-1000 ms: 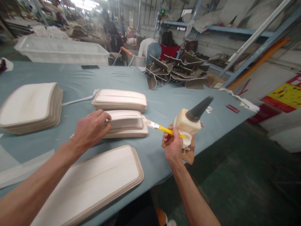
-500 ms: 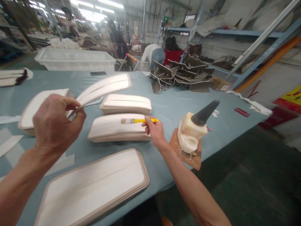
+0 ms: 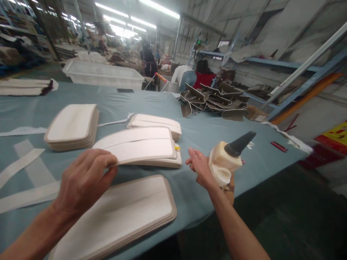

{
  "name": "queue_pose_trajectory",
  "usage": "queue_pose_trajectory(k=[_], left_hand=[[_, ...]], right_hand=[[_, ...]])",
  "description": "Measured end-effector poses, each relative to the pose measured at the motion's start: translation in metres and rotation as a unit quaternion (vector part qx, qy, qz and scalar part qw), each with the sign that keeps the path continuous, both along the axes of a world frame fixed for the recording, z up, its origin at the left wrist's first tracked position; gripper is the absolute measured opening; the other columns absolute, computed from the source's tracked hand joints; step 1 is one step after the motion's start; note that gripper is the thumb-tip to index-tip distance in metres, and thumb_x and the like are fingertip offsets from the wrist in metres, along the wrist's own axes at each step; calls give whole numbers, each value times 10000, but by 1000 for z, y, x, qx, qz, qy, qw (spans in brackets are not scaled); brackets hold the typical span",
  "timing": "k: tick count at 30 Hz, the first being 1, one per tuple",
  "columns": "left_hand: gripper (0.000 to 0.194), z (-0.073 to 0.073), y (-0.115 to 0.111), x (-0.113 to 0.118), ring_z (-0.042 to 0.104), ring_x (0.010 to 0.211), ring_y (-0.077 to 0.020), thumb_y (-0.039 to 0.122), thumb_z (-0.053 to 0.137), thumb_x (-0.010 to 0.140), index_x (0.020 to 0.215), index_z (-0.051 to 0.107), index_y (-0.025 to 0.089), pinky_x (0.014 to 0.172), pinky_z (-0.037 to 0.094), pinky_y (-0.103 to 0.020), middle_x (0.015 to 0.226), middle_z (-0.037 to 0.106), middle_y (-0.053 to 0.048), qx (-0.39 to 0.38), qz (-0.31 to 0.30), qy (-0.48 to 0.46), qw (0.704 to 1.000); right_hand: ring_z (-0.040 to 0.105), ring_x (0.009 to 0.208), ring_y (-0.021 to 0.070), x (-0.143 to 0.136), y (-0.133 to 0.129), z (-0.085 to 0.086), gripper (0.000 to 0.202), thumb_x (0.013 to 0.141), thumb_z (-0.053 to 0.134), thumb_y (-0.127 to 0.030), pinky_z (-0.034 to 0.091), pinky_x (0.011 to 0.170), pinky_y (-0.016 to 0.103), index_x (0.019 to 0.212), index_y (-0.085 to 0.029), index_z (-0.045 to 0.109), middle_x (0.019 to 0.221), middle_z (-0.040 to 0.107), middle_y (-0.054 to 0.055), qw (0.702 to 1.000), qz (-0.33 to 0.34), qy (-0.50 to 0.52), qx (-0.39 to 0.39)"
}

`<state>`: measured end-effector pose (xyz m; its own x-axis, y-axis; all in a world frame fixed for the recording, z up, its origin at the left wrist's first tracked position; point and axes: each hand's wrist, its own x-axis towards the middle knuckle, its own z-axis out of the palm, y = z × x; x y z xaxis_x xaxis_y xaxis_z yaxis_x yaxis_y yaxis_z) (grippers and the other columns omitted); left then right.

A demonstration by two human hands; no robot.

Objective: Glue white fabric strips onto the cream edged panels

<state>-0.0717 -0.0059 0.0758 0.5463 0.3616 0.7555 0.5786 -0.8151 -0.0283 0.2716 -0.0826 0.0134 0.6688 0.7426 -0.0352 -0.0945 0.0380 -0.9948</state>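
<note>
Left of the pale container (image 3: pixel 224 159), the left hand's fingers (image 3: pixel 108 159) are pinching a white panel (image 3: pixel 141 146); just beside the container, the right hand (image 3: pixel 199 164) is hanging loosely bent, seemingly gripping nothing. Panel positioning is apparently going on, next calling for careful alignment.

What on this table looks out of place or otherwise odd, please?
The yellow handle: only its end shows at the right end of the stack; the rest seems hidden under the panel in the left hand.
</note>
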Motion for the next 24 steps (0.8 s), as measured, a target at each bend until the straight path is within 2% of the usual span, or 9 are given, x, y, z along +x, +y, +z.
queue_pose_trajectory(k=[4,8,12,14,16,17,20,22,24], left_hand=[[177,-18,-18,2,701,837,-233,140,591,958,963,593,317,804,582,-390,882,742,-9,24,-20,29,999],[174,-31,-32,-1,693,837,-216,133,596,956,957,637,302,834,563,-380,877,750,-10,28,-25,53,998],[110,-18,-40,-26,722,1114,-295,264,674,963,1069,652,283,990,557,-484,1153,788,-79,-5,114,0,994],[338,-6,-42,-45,616,1377,-368,356,723,935,1236,640,226,1161,471,-598,1450,684,-175,-60,219,-71,971],[616,3,-44,-63,501,1508,-377,407,810,835,1369,606,175,1270,370,-608,1619,545,-205,-161,269,-209,926],[693,6,-46,-71,533,1480,-360,430,816,803,1404,597,166,1262,401,-580,1613,556,-196,-219,271,-278,895],[621,5,-54,-86,754,1081,-257,415,729,778,1338,674,152,937,630,-388,1260,789,-123,-416,203,-451,763],[504,0,-63,-89,762,845,-210,362,718,728,1175,751,133,668,602,-258,992,831,-83,-503,143,-530,667],[457,-6,-74,-89,753,808,-200,348,783,683,1087,780,135,558,540,-203,951,837,-69,-560,91,-577,588]], right_hand=[[674,567,162,-30,-30,31,712,788,733,-838,480,408,207,1008,-162,754,770,780,89,967,218,120,-56],[651,629,150,-74,-33,52,556,697,916,-657,539,449,211,922,-182,732,773,738,35,952,277,133,-6],[560,555,113,-94,-32,54,550,623,973,-598,483,398,192,869,-183,710,690,650,-16,954,266,138,2],[521,528,97,-93,-33,54,575,583,991,-601,461,385,186,848,-184,697,666,617,-33,958,253,132,-2],[483,510,83,-91,-34,52,596,564,997,-613,438,375,180,838,-183,687,653,602,-41,960,249,123,-17],[467,506,79,-90,-35,51,599,568,994,-619,427,374,177,836,-181,685,648,596,-43,959,256,117,-28],[451,520,76,-91,-36,44,596,598,975,-639,405,382,169,833,-176,683,654,590,-40,949,293,95,-61],[468,548,81,-93,-35,36,595,619,964,-647,405,398,169,850,-173,688,686,607,-30,942,316,77,-79],[470,558,84,-95,-35,27,602,645,945,-665,398,408,173,876,-169,696,701,615,-26,935,338,55,-96]])
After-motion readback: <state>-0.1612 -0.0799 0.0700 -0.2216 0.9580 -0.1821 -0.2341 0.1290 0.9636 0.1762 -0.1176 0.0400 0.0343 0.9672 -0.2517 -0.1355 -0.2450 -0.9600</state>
